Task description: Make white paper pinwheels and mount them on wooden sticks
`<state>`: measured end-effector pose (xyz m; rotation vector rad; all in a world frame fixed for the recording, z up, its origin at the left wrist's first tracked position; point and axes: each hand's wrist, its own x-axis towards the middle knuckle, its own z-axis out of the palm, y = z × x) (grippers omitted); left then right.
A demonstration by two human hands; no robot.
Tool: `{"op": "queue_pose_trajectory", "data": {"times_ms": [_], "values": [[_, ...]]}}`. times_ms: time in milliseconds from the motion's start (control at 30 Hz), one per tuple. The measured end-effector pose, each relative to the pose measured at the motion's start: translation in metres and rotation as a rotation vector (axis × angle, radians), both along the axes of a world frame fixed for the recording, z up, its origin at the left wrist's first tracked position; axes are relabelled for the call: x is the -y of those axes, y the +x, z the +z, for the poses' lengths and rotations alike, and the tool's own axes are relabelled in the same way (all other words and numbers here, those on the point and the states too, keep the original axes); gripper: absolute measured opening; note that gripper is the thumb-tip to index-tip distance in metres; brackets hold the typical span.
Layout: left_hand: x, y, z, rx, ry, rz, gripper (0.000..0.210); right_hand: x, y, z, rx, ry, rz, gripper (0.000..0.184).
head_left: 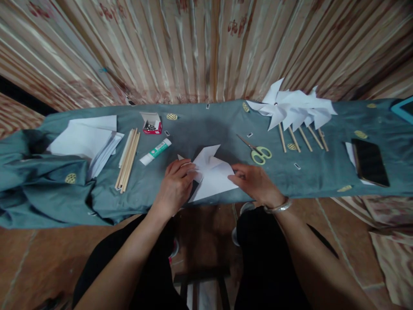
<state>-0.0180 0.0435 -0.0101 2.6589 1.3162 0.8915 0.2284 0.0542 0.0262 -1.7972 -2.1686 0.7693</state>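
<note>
Folded paper (217,175) lies between left hand (176,183) and right hand (253,181), touching both. Right pinches right edge; left covers left side, whether clamped, cannot tell.

The glue stick (155,151), sticks (127,160) and paper sheets (82,137) lay on the tablecloth (206,125) left of the paper pinwheel (215,174), while the scissors (254,149), mounted pinwheels (292,107) and phone (370,162) lay to its right.
</note>
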Motion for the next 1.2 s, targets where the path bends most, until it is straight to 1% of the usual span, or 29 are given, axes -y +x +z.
{"op": "queue_pose_trajectory", "data": {"times_ms": [100,200,267,367,533,600,667,767,933,1067,1200], "values": [[0.012,0.01,0.006,0.027,-0.024,-0.034,0.023,0.008,0.001,0.0,0.038,0.007,0.003,0.02],[0.024,0.026,0.01,-0.031,-0.079,-0.092,0.026,0.013,0.005,-0.001,0.062,0.045,-0.007,0.025],[0.029,0.034,0.01,-0.083,-0.115,-0.111,0.024,0.015,0.007,-0.002,0.076,0.075,-0.009,0.028],[0.03,0.038,0.008,-0.086,-0.128,-0.115,0.018,0.018,0.011,-0.004,0.079,0.116,0.004,0.029],[0.029,0.039,0.006,-0.049,-0.094,-0.12,0.013,0.021,0.018,-0.003,0.001,0.18,0.018,0.027],[0.03,0.039,0.005,-0.046,-0.072,-0.123,0.012,0.021,0.022,-0.003,-0.059,0.234,0.058,0.032],[0.031,0.039,0.005,-0.045,-0.06,-0.11,0.012,0.02,0.025,-0.003,-0.128,0.257,0.115,0.039],[0.033,0.037,0.006,-0.035,-0.057,-0.084,0.013,0.021,0.028,-0.003,-0.229,0.197,0.176,0.041],[0.038,0.032,0.006,-0.004,-0.052,-0.079,0.012,0.021,0.026,-0.003,-0.38,0.049,0.21,0.026],[0.042,0.03,0.006,0.003,-0.064,-0.102,0.011,0.019,0.022,-0.001,-0.493,-0.028,0.158,0.011],[0.044,0.029,0.006,0.0,-0.086,-0.123,0.011,0.016,0.014,0.0,-0.572,-0.081,0.091,0.012]]}}
